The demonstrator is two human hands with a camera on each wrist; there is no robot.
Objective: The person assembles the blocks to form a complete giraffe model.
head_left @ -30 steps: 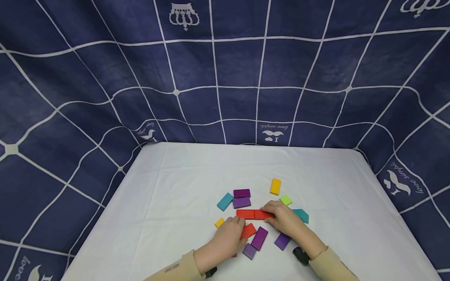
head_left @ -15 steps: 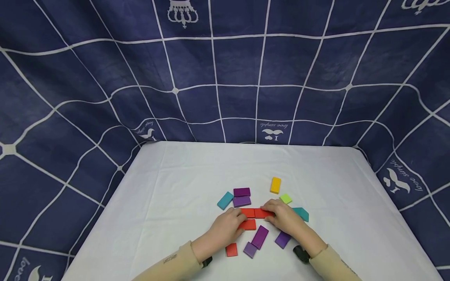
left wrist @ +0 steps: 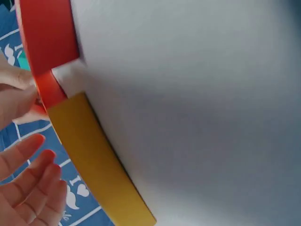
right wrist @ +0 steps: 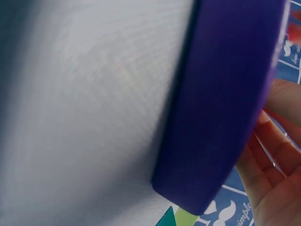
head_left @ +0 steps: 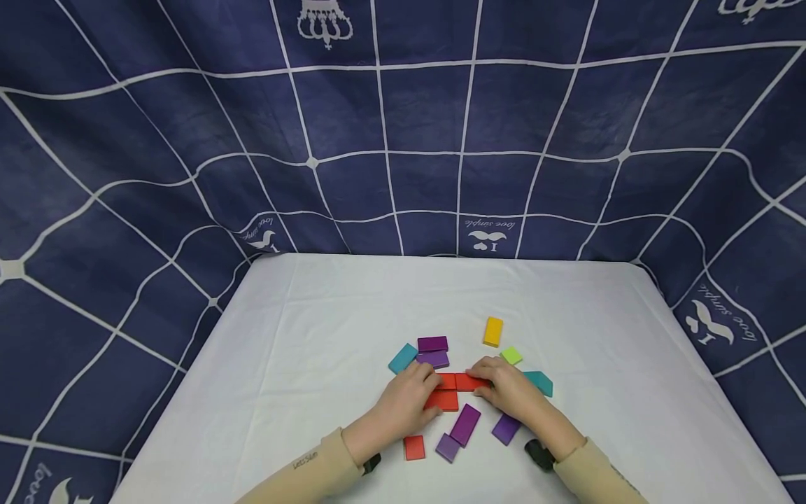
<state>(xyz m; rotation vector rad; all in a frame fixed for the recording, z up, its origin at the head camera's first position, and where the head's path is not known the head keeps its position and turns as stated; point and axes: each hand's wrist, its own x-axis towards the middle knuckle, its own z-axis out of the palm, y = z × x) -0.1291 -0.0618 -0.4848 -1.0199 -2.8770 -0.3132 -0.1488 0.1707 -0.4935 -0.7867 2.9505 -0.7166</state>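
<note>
Two red blocks lie end to end in the head view, a left red block [head_left: 448, 381] and a right red block [head_left: 469, 382]. Just on the near side of them, a third red block [head_left: 444, 401] lies lengthwise along the row. My left hand [head_left: 403, 404] holds this nearer block between thumb and fingers, its fingertips reaching the left end of the row. My right hand [head_left: 511, 389] pinches the right block's outer end. The left wrist view has a yellow block [left wrist: 96, 160] close to the camera; the left hand covers it in the head view.
Around the hands lie purple blocks [head_left: 465, 425], a teal block [head_left: 403, 358], a green block [head_left: 512, 355], another yellow block [head_left: 493, 332] and a small red block [head_left: 414, 447]. A white cloth [head_left: 327, 315] covers the table; a blue curtain [head_left: 422, 182] hangs behind.
My left hand has shifted slightly up and left, turning the tilted red block straight and bringing it against the row. My right hand has stayed on the right red block.
</note>
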